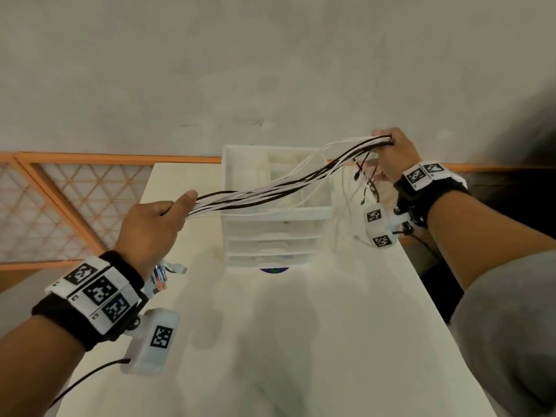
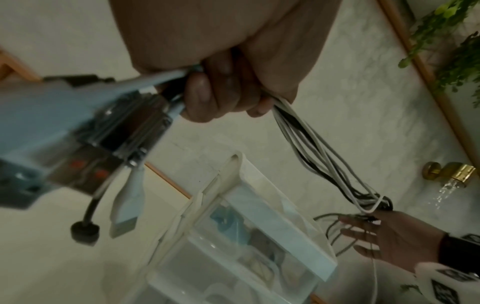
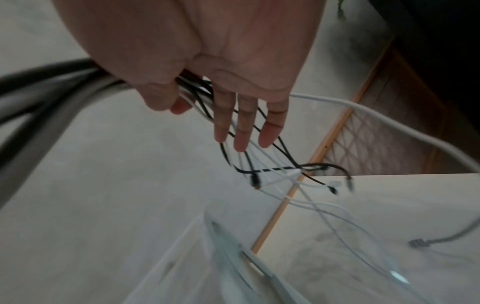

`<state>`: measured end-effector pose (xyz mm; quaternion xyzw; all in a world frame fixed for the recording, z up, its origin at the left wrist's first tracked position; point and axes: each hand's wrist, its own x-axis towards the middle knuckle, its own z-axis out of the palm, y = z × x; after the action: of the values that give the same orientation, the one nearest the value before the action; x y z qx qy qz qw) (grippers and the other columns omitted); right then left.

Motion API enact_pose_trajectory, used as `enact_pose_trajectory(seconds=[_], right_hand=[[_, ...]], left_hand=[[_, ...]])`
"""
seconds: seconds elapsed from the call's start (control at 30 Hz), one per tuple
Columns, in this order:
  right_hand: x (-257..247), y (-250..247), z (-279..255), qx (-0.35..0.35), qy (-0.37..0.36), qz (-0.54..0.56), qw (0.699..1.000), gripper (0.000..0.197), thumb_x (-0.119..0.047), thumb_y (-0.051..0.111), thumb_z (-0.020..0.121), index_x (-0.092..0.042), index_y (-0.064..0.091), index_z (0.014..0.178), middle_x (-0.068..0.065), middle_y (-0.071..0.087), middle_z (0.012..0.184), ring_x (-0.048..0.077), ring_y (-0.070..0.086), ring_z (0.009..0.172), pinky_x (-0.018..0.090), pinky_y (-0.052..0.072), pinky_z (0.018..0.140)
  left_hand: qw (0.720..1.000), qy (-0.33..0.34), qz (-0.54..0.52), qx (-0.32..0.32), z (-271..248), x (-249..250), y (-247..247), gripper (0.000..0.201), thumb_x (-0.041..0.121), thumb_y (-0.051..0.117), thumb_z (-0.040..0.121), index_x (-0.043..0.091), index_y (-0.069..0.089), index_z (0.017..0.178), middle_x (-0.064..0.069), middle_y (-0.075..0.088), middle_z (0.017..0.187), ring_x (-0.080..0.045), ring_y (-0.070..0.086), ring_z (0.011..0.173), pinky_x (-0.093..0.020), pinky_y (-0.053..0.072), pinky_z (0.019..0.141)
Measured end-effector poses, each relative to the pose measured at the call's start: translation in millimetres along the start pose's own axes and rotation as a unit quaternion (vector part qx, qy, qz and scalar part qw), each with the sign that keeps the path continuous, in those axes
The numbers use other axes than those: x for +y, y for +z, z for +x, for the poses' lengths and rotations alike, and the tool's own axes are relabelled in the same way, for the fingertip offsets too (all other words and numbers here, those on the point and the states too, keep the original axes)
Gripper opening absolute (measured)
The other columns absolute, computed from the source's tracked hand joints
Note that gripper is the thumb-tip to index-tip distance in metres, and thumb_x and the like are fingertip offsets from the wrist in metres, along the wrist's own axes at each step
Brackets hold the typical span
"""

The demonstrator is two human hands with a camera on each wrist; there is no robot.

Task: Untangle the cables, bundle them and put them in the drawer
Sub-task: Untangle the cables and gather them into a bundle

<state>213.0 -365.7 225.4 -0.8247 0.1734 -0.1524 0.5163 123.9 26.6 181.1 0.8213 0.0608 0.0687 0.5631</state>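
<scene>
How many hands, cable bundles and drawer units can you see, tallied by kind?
cable bundle: 1, black and white strands, too tangled to count singly
Hands: 2, left hand and right hand, both holding it
drawer unit: 1
Total: 4

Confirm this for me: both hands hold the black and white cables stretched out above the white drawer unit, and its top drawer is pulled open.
Not quite. The drawers of the drawer unit are all closed in the head view; only the tray on top lies open. The rest stands: the left hand and the right hand hold the cables stretched above it.
</scene>
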Motion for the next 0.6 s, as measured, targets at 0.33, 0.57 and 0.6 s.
enact_pose_trajectory(seconds=[0.33, 0.57, 0.6], right_hand=[[72, 30, -18, -0.078, 0.14, 0.148, 0.976, 0.027, -0.029, 0.029, 0.103, -0.023, 0.051, 0.088, 0.003, 0.06, 0.085, 0.02, 0.054, 0.069, 0.031, 0.036, 0.063], [192, 33, -79, -0.185, 0.185, -0.148, 0.954, 0.039, -0.007, 0.047, 0.095, -0.03, 0.049, 0.126, 0.014, 0.063, 0.109, 0.027, 0.058, 0.083, 0.038, 0.048, 0.069], [198, 28, -85, -0.203, 0.182, -0.202, 0.941, 0.056, -0.006, 0.05, 0.093, -0.033, 0.039, 0.141, 0.012, 0.063, 0.104, 0.027, 0.059, 0.083, 0.04, 0.05, 0.07]], left_hand=[[0.999, 0.029, 0.029, -0.007, 1, 1, 8, 0.063, 0.058, 0.061, 0.086, 0.012, 0.035, 0.052, -0.011, 0.03, 0.059, -0.016, 0.023, 0.045, -0.028, 0.026, 0.055], [0.987, -0.016, 0.132, -0.086, -22, -19, 26, 0.062, 0.055, 0.052, 0.092, 0.006, 0.051, 0.054, 0.009, 0.049, 0.041, -0.017, 0.042, 0.05, -0.029, 0.034, 0.056], [0.985, -0.017, 0.14, -0.099, -25, -22, 30, 0.062, 0.056, 0.051, 0.092, 0.005, 0.057, 0.058, 0.008, 0.056, 0.049, -0.017, 0.047, 0.054, -0.029, 0.037, 0.057]])
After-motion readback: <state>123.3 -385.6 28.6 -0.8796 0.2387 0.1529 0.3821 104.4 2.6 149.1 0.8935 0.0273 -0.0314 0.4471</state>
